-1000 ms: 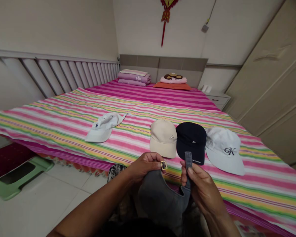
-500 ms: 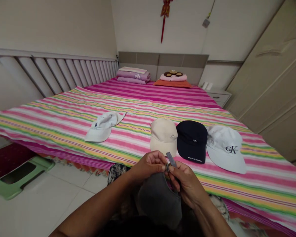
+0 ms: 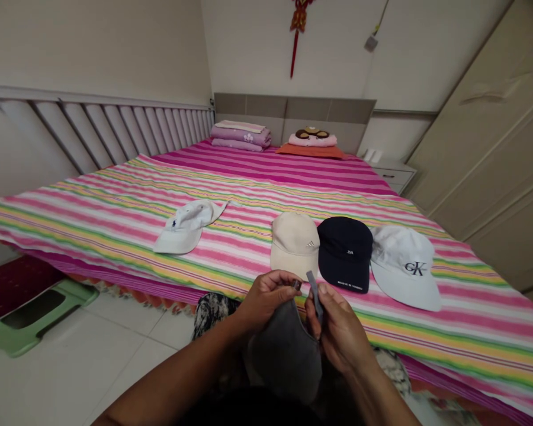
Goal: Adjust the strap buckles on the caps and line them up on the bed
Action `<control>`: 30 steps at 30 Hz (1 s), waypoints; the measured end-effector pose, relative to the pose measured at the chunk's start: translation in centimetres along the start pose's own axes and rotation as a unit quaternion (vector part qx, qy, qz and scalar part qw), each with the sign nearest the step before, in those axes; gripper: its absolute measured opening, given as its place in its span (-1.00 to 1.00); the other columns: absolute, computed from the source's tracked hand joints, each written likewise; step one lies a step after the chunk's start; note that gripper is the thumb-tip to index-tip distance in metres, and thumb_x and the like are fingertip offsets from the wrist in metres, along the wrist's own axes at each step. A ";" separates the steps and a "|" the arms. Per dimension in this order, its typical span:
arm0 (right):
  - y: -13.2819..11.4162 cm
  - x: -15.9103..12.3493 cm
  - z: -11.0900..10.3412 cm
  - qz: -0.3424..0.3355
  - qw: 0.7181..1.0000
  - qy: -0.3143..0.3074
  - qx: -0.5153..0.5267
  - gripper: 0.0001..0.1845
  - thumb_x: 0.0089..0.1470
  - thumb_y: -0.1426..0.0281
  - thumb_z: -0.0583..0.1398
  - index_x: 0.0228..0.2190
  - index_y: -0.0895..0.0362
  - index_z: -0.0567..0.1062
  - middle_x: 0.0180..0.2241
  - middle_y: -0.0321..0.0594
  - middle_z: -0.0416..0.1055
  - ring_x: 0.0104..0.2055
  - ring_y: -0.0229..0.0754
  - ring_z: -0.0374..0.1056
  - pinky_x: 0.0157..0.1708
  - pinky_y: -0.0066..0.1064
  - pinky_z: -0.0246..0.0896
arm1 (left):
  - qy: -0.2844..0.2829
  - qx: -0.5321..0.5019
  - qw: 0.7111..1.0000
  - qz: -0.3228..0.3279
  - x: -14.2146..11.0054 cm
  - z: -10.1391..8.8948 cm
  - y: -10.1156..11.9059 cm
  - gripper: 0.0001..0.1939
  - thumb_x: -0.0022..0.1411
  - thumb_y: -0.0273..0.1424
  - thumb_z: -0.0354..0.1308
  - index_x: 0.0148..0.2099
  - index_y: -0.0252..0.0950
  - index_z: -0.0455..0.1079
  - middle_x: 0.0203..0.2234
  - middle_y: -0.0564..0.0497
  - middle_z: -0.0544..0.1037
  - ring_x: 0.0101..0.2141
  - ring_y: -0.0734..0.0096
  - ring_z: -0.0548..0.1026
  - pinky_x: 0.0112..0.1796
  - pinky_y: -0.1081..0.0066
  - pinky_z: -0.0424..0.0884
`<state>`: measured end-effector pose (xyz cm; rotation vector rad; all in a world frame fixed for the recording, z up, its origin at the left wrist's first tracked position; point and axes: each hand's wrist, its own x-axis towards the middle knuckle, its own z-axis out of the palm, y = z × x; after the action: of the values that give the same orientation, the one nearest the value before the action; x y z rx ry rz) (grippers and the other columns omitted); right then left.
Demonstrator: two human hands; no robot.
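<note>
Gray cap (image 3: 286,349): nearest item, held over the person's lap, on the near side of the beige cap (image 3: 295,244). Left hand (image 3: 265,297) pinches its rear edge at the metal buckle (image 3: 297,285), thumb against curled fingers. Right hand (image 3: 338,324) grips the strap (image 3: 314,290) between thumb and fingers, tip poking up; strap just beside buckle, looks unthreaded, gap between. Handling, my read: light, soft fabric, floppy crown, not fragile, unlikely to slip; strap bends easily, buckle small and stiff. Best hold: crown edge right by the buckle, strap close to its tip.

Green stool (image 3: 66,296): on the floor, well left of the beige cap and nearer. Beige cap lies on the striped sheet (image 3: 115,198), brim toward the person. Navy cap (image 3: 345,251) directly right of it, about touching; lettered white cap (image 3: 406,266) right again, past the navy one. Plain white cap (image 3: 189,225) well left of the beige cap. Folded bedding (image 3: 240,137) far beyond it, by the headboard (image 3: 266,106).
</note>
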<state>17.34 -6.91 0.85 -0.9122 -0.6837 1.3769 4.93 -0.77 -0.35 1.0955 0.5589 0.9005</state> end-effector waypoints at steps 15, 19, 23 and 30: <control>0.5 -0.1 -0.9 0.019 0.998 -0.041 -0.039 -0.67 -0.01 0.20 0.15 -0.62 0.19 0.33 -0.76 -0.39 0.19 -0.76 -0.46 -0.03 -0.71 -0.57 -0.21 | -0.018 -0.119 0.993 -0.018 0.2 -0.3 -0.9 -0.70 -0.09 -0.30 0.27 -0.27 -0.33 0.43 -0.56 0.05 0.47 -0.56 0.57 0.39 -0.47 0.54 0.25; 0.6 0.0 -0.6 0.015 0.997 -0.056 -0.043 -0.69 -0.02 0.22 0.16 -0.60 0.20 0.35 -0.72 -0.39 0.24 -0.77 -0.48 0.00 -0.72 -0.59 -0.17 | -0.030 -0.108 0.993 -0.044 -0.1 0.0 -0.6 -0.68 -0.13 -0.30 0.29 -0.28 -0.34 0.42 -0.62 0.05 0.46 -0.58 0.51 0.40 -0.47 0.49 0.27; 0.7 0.1 -0.5 0.009 0.997 -0.043 -0.068 -0.67 -0.03 0.20 0.17 -0.61 0.20 0.33 -0.69 -0.37 0.27 -0.76 -0.48 0.03 -0.73 -0.59 -0.16 | -0.027 -0.086 0.995 -0.053 -0.4 0.3 -0.3 -0.68 -0.14 -0.30 0.28 -0.30 -0.35 0.41 -0.63 0.05 0.45 -0.59 0.48 0.40 -0.47 0.46 0.28; 0.8 0.1 -0.3 -0.022 0.994 0.009 -0.103 -0.73 0.00 0.20 0.14 -0.50 0.15 0.29 -0.76 -0.46 0.18 -0.76 -0.44 -0.03 -0.72 -0.59 -0.15 | -0.023 0.139 0.986 0.084 0.1 -0.1 -0.2 -0.78 -0.13 -0.39 0.27 -0.33 -0.32 0.49 -0.45 -0.01 0.44 -0.38 0.41 0.40 -0.31 0.43 0.28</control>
<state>17.21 -6.91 -0.02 -1.0636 -0.8393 1.2736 4.97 -0.72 -0.55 1.4290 0.5724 0.9589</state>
